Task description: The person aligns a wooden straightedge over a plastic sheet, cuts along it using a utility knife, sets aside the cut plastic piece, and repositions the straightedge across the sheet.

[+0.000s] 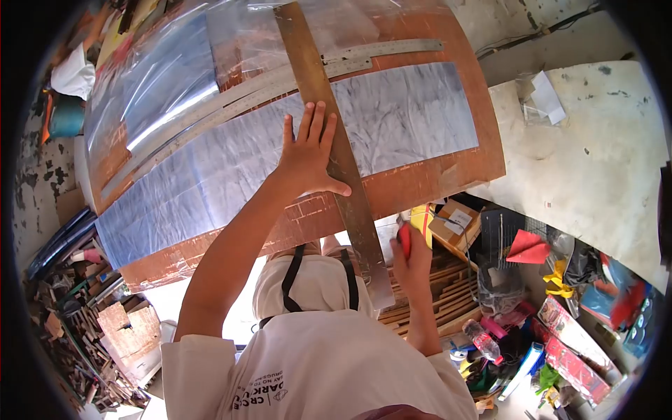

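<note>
My left hand (pixel 308 157) lies flat with fingers spread, pressing on a long, worn straightedge (pixel 306 52) and the sheet beside it. The straightedge crosses a strip of grey marbled sheet (pixel 406 115) and runs past the near edge of the brown board (pixel 434 180) towards my body. Off that near edge, to the right of the straightedge, my right hand (pixel 415 262) is closed around a red-handled cutter (pixel 404 236). Its blade cannot be made out.
Two metal rulers (pixel 399 47) lie across the board beyond the strip, near clear plastic film (pixel 241 42). A pale panel (pixel 588 161) stands to the right. Below are a cardboard box (pixel 455 222), wooden slats (pixel 448 287), a plastic bottle (pixel 483 341) and scrap wood (pixel 129 329).
</note>
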